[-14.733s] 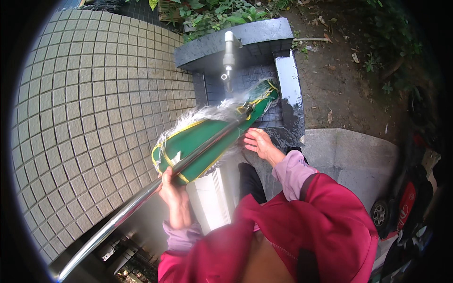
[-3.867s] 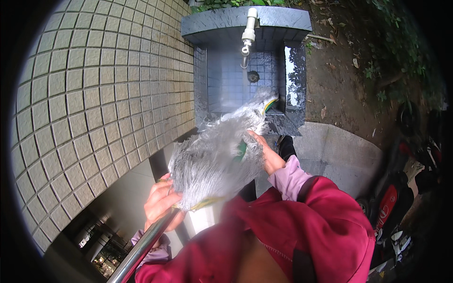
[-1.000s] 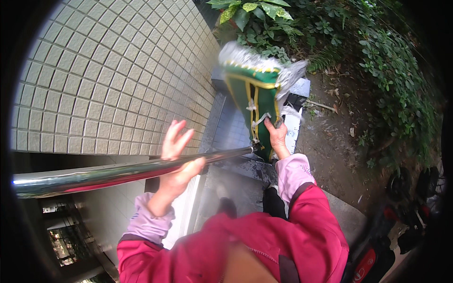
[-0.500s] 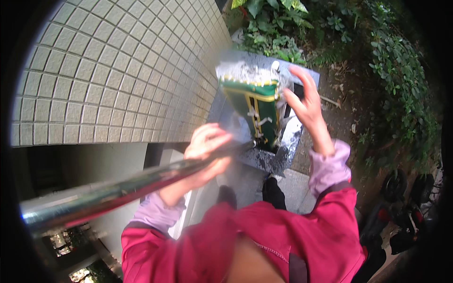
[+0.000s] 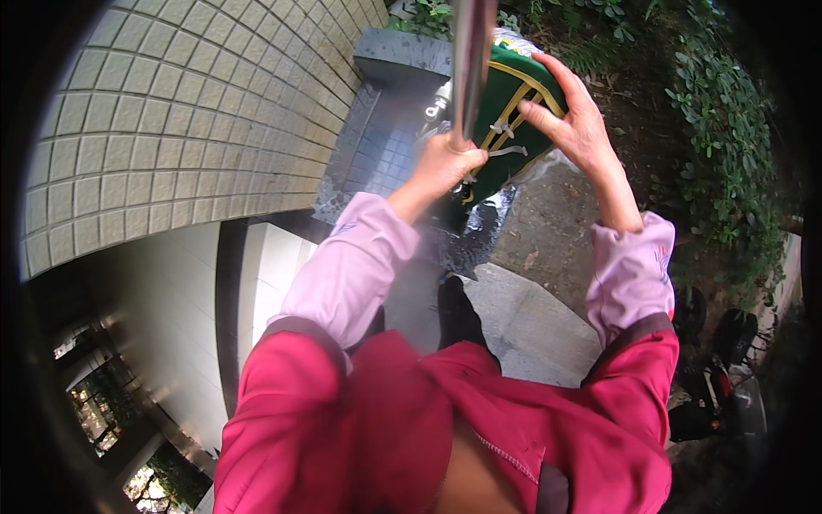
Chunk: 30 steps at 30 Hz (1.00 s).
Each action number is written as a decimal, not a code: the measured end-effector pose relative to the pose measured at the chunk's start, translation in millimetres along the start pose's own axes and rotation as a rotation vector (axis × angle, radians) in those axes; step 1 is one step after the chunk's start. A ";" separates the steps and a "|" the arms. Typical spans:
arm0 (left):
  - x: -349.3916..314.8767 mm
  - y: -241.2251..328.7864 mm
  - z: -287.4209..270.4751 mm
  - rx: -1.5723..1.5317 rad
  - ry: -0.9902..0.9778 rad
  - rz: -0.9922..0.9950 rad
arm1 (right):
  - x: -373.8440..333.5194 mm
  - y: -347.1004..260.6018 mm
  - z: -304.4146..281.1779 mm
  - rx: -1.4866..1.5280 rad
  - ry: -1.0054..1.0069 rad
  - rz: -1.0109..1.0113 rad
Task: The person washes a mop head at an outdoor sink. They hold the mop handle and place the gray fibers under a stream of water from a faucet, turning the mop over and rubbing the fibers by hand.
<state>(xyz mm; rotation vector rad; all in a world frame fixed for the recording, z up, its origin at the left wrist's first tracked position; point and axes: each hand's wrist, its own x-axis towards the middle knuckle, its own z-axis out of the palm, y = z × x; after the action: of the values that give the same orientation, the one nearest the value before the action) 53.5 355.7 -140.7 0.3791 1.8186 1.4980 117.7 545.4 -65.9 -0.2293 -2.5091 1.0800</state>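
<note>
A flat mop is held up over the right side of a low grey tiled basin (image 5: 374,50). Its long metal pole (image 5: 473,64) runs toward the top of the view, and my left hand (image 5: 441,171) is wrapped round it close to the head. Green cloth with yellow trim and white ties backs the mop head (image 5: 505,177); some white fringe (image 5: 516,38) shows past its far edge. My right hand (image 5: 584,128) grips the head's right edge, fingers over the rim and thumb on the green cloth. A tap (image 5: 437,104) sits just left of the pole.
A tiled wall (image 5: 171,128) rises close on the left of the basin. Leafy plants (image 5: 723,146) and bare soil (image 5: 556,214) lie to the right. Grey paving (image 5: 522,321) is underfoot. Dark objects at the lower right are too dim to name.
The pole has swung from the lower left to point away from me. The mop head has shifted right and tilted, uncovering the basin's tiled inside. My right hand has closed on its edge.
</note>
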 end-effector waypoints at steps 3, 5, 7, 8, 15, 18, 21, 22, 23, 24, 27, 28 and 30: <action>24.6 -74.1 24.5 0.196 -0.040 -0.111 | -7.4 -15.3 0.2 0.018 -0.073 -0.010; 24.9 -82.2 35.0 0.585 -0.172 -0.297 | -9.7 -18.4 -1.9 0.126 -0.103 0.006; 22.1 -133.3 20.2 0.619 -0.123 -0.360 | -14.6 -43.8 2.5 0.318 -0.134 0.328; 25.4 -174.8 8.9 0.583 -0.059 -0.315 | -11.4 -50.4 6.1 0.306 -0.158 0.341; 66.5 -126.4 -94.6 -0.304 0.275 -0.597 | -28.0 -52.8 15.3 0.288 0.095 0.419; 105.2 -188.8 -91.9 -0.737 0.441 -0.656 | -37.4 -52.5 25.6 0.239 0.166 0.313; 132.9 -233.6 -69.9 -0.939 0.471 -0.664 | -47.6 -47.2 25.5 0.188 0.203 0.331; 138.8 -247.1 -61.4 -0.969 0.464 -0.672 | -49.8 -44.9 26.9 0.196 0.226 0.299; 134.5 -218.2 -53.2 -1.074 0.550 -0.717 | -51.9 -43.2 29.1 0.203 0.262 0.276; 141.7 -237.6 -45.4 -1.085 0.530 -0.719 | -52.0 -43.3 29.1 0.190 0.264 0.291; 147.3 -263.6 -69.6 -1.138 0.538 -0.643 | -40.9 -46.0 37.0 0.204 0.259 0.241; 145.3 -252.4 -72.7 -0.947 0.476 -0.652 | -38.3 -48.4 38.1 0.274 0.263 0.268; 135.1 -190.7 -87.1 -0.556 0.351 -0.621 | -34.5 -47.5 36.5 0.190 0.251 0.271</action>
<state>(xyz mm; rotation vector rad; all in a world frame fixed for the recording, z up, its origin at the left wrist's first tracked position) -57.3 327.0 -362.2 -0.6937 1.4679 1.5734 134.0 478.2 -64.3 -0.6236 -2.1796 1.2955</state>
